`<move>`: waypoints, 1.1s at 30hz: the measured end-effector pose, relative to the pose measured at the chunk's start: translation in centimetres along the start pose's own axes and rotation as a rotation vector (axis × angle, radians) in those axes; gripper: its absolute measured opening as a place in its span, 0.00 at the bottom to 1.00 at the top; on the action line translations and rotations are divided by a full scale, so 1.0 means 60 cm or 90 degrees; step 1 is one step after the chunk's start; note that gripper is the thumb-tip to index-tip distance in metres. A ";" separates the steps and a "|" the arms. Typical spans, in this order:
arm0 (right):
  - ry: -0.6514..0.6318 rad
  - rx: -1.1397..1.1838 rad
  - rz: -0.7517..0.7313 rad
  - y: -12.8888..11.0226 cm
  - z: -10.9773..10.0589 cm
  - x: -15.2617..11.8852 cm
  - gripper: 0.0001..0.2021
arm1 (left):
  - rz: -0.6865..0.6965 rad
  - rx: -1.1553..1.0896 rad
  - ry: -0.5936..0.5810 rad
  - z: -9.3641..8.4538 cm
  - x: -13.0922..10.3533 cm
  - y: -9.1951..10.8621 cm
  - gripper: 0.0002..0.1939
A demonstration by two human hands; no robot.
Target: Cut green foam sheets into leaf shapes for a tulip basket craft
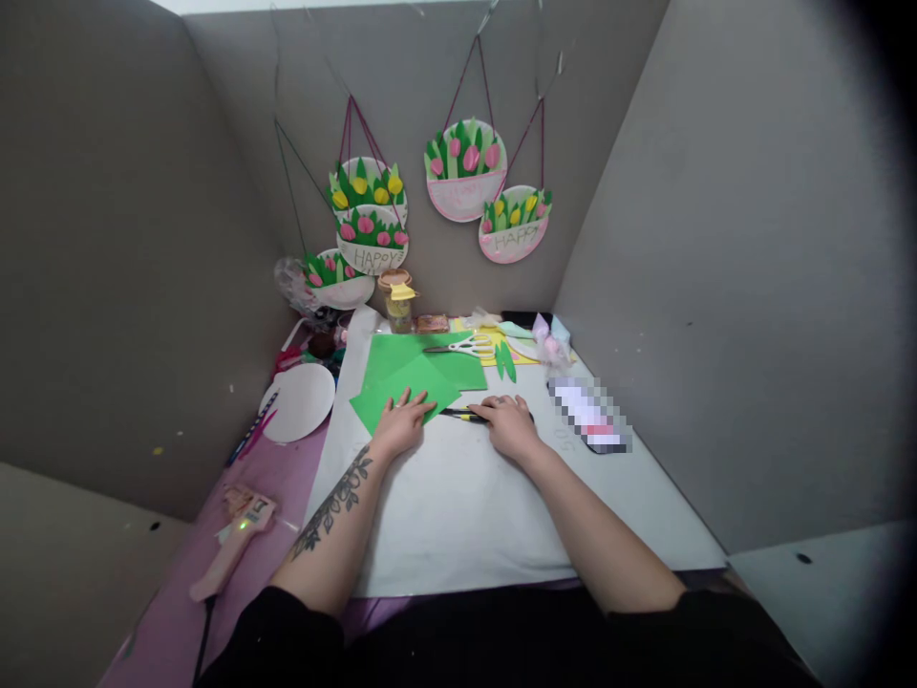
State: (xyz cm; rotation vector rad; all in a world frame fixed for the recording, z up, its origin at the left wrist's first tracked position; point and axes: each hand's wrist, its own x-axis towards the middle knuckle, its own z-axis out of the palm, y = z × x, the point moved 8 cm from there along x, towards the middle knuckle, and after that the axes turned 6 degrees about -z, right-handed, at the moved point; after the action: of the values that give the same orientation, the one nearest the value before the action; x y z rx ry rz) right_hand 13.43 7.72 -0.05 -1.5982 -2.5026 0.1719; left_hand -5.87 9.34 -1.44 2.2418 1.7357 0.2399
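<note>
Fingers spread, my left hand [401, 422] lies flat on a green paper sheet [387, 394], which overlaps a larger green sheet [391, 352]. My right hand [507, 424] rests on the white work surface [458, 516] over a black and yellow tool [464, 415]; most of the tool is hidden under the palm, and whether it is gripped is unclear. White-handled scissors [469, 348] lie on the larger green sheet, beyond my hands. Beside them are narrow green paper leaves [505, 363].
A white paper plate [301, 401] and a pink glue gun [236, 545] are at the left. A phone [591, 416] lies right. At the back stands a lidded cup [398, 304]; decorated plates [465, 172] hang on the wall.
</note>
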 end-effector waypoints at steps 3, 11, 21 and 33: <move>0.001 0.002 -0.012 -0.013 0.000 0.006 0.26 | 0.002 0.006 0.005 0.001 0.000 -0.001 0.24; -0.004 -0.001 -0.025 -0.020 0.000 -0.002 0.28 | -0.001 -0.008 0.007 -0.002 -0.001 -0.001 0.24; 0.003 0.004 -0.042 -0.040 0.000 0.001 0.26 | -0.003 -0.018 0.006 -0.004 -0.001 0.000 0.23; -0.003 0.008 -0.044 -0.043 0.006 -0.010 0.28 | -0.022 -0.070 0.017 -0.007 0.003 -0.011 0.23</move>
State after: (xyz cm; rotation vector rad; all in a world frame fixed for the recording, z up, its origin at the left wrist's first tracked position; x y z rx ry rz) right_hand 11.31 6.11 0.03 -1.5064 -2.5507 0.1821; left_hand -6.54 9.74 -1.26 2.1386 1.7287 0.3498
